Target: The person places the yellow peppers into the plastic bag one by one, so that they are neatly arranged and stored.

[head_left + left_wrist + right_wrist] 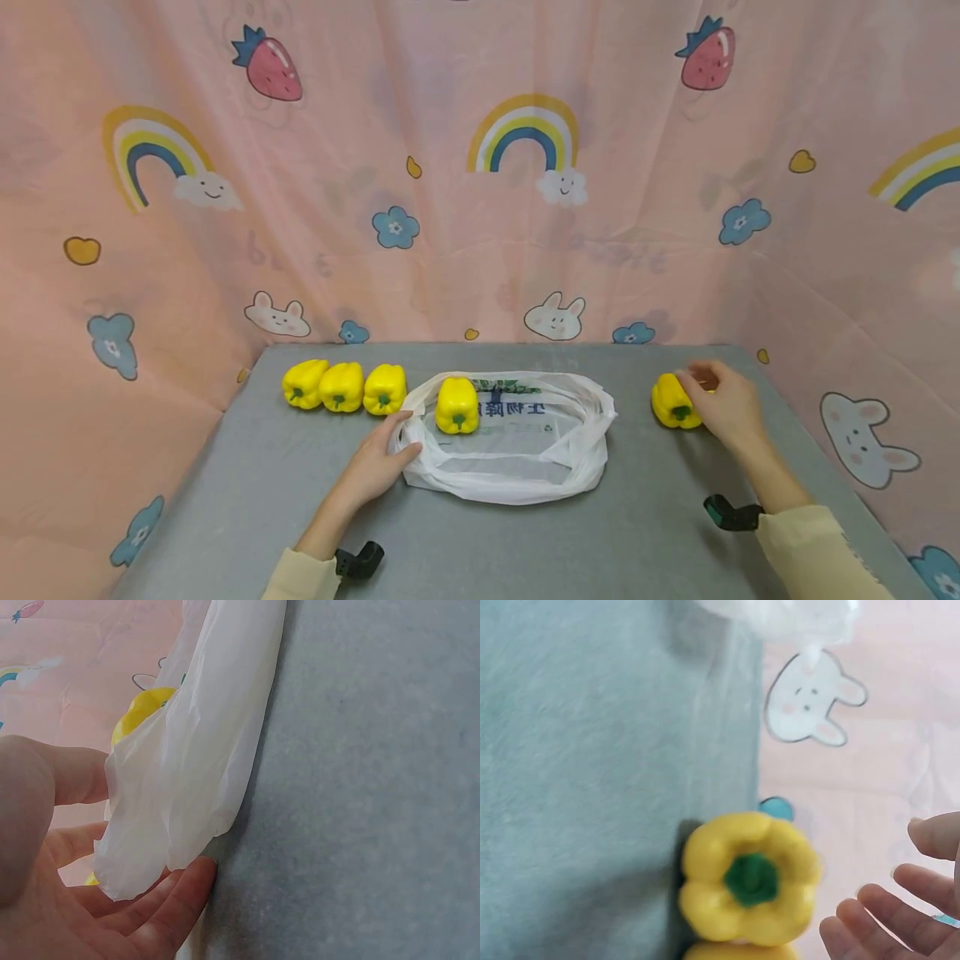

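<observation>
A white plastic bag [517,483] lies on the grey table with its mouth spread open; a yellow bell pepper [456,406] is inside, toward its left end. My left hand [378,460] holds the bag's left rim, and the left wrist view shows the white film [202,750] between its fingers. Over on the right, my right hand [723,406] is beside another yellow bell pepper [671,404]. From the right wrist, that pepper [750,877] shows its green stem, and the relaxed fingers [900,911] stand apart from it. Part of one more yellow pepper [739,952] appears below.
Three yellow bell peppers [342,387] form a row at the table's back left, close to the bag. A pink printed curtain [480,250] hangs behind the table [525,550] and along its sides. Each wrist wears a black device [360,561].
</observation>
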`<action>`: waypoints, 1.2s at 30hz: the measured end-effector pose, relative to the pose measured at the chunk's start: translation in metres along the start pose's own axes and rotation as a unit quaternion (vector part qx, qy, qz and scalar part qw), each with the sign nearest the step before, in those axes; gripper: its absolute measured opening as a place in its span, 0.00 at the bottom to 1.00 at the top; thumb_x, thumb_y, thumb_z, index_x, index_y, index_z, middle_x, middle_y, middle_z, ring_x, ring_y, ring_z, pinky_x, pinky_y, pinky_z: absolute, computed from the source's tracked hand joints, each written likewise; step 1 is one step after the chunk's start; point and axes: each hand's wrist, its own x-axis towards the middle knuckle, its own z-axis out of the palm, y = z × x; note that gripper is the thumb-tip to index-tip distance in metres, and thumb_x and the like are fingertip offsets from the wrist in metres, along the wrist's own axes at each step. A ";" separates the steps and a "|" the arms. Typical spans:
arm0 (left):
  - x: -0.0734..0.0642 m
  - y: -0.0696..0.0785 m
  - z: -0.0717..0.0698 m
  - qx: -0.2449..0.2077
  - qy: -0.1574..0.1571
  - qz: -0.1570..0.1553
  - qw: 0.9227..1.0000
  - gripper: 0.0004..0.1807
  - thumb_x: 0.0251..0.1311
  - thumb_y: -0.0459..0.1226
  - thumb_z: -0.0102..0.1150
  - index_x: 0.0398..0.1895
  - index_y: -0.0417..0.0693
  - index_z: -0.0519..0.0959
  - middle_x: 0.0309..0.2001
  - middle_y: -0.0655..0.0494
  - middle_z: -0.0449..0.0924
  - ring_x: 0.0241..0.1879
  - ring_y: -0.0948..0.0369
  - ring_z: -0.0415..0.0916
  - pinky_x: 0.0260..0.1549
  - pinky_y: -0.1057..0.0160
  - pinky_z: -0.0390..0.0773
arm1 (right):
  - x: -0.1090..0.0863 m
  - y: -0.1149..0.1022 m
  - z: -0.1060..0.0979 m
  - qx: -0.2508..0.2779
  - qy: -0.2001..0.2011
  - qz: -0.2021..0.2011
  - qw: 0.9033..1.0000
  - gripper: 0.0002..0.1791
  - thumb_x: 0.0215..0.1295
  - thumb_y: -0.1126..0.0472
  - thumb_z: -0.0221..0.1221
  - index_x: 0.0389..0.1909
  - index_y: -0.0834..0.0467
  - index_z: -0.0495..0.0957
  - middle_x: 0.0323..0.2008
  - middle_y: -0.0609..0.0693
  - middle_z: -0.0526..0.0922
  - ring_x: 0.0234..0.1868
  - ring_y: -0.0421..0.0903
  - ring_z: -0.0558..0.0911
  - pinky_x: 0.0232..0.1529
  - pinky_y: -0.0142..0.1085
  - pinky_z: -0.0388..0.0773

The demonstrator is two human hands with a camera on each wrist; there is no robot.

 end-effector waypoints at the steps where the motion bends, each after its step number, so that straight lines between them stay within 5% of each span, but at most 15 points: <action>1: 0.000 0.000 0.000 -0.001 -0.001 -0.001 1.000 0.31 0.70 0.45 0.61 0.74 0.52 0.67 0.75 0.39 0.61 0.74 0.39 0.57 0.67 0.31 0.57 | 0.000 0.004 0.001 -0.003 -0.003 0.002 1.000 0.29 0.77 0.48 0.54 0.58 0.72 0.74 0.52 0.72 0.80 0.50 0.68 0.78 0.49 0.61 0.77; 9: -0.002 0.000 0.001 -0.003 -0.002 0.004 1.000 0.31 0.70 0.44 0.61 0.74 0.51 0.67 0.75 0.38 0.62 0.74 0.39 0.57 0.68 0.31 0.57 | -0.001 0.020 0.007 -0.023 -0.017 0.020 0.999 0.29 0.75 0.50 0.57 0.58 0.74 0.74 0.52 0.73 0.79 0.49 0.68 0.79 0.47 0.61 0.77; 26: -0.001 0.001 0.000 0.001 0.000 0.001 1.000 0.31 0.70 0.45 0.61 0.74 0.52 0.67 0.75 0.39 0.62 0.74 0.39 0.57 0.67 0.31 0.58 | 0.003 0.019 0.017 -0.047 -0.034 0.035 0.998 0.27 0.71 0.57 0.62 0.57 0.77 0.72 0.52 0.75 0.74 0.52 0.71 0.74 0.51 0.64 0.74; 36: -0.002 0.002 0.000 0.002 0.001 -0.003 1.000 0.31 0.70 0.45 0.61 0.74 0.52 0.67 0.75 0.39 0.62 0.74 0.39 0.57 0.67 0.31 0.58 | 0.006 0.016 0.020 -0.044 -0.069 0.036 0.996 0.34 0.70 0.52 0.63 0.61 0.78 0.70 0.55 0.76 0.73 0.54 0.71 0.71 0.54 0.65 0.71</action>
